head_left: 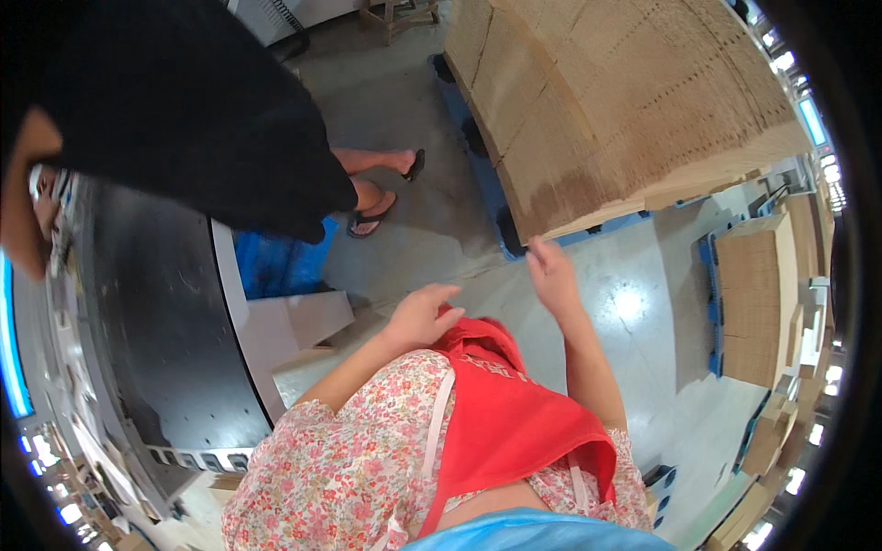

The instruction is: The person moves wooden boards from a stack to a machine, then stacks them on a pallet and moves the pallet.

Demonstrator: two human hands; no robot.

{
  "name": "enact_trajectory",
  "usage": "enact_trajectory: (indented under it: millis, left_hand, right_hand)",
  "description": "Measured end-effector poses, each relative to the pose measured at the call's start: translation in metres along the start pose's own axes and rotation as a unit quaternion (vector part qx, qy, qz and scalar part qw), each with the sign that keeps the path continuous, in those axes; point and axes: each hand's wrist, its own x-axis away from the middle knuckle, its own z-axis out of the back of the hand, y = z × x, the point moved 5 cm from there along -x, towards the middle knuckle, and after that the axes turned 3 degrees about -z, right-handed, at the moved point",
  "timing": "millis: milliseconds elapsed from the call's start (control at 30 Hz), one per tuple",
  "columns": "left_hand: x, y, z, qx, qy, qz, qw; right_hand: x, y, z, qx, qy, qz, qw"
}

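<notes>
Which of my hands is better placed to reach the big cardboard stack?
Likely your right hand: its fingers show by the near corner of the cardboard stack, while your left hand is by the red apron.

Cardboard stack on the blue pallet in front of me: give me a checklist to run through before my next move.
1. Stack supported by the blue pallet: ok, it rests on it.
2. Left hand free: ok, no object shows in it.
3. Right hand in contact with the stack: cannot tell; its fingertips appear at the near corner.
4. Left hand off the red apron: cannot tell; they overlap in this view.
5. Nobody else nearby: not ok, a person in black stands to the left of the stack.
6. That person's feet covered: not ok, they wear open sandals.
</notes>
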Motion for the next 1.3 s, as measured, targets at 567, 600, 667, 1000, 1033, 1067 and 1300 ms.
enact_trajectory:
  millis: [567, 600, 667, 1000, 1033, 1067, 1300]
  left_hand:
    - [-0.263, -0.026, 0.122, -0.024, 0.163, 0.064, 0.984]
    - [-0.274, -0.037, 0.132, -0.004, 0.177, 0.096, 0.98]
    - [-0.299, -0.058, 0.153, 0.024, 0.19, 0.141, 0.971]
    - [-0.46, -0.114, 0.361, -0.069, 0.332, 0.093, 0.936]
    - [-0.472, -0.115, 0.386, -0.106, 0.358, 0.082, 0.924]
    - [-0.483, -0.117, 0.413, -0.143, 0.382, 0.071, 0.91]
    - [-0.579, -0.156, 0.624, -0.281, 0.518, 0.076, 0.804]
  right_hand:
    - [-0.392, 0.087, -0.125, 0.096, -0.24, 0.021, 0.966]
    - [-0.423, 0.069, -0.129, 0.098, -0.247, 0.035, 0.963]
    - [-0.482, 0.054, -0.147, 0.11, -0.251, 0.075, 0.959]
    - [-0.695, 0.033, -0.251, 0.106, -0.352, 0.109, 0.923]
    - [-0.714, 0.027, -0.26, 0.082, -0.345, 0.114, 0.928]
    - [-0.733, 0.021, -0.269, 0.057, -0.338, 0.118, 0.932]
    - [-0.926, -0.003, -0.318, 0.004, -0.357, 0.143, 0.923]
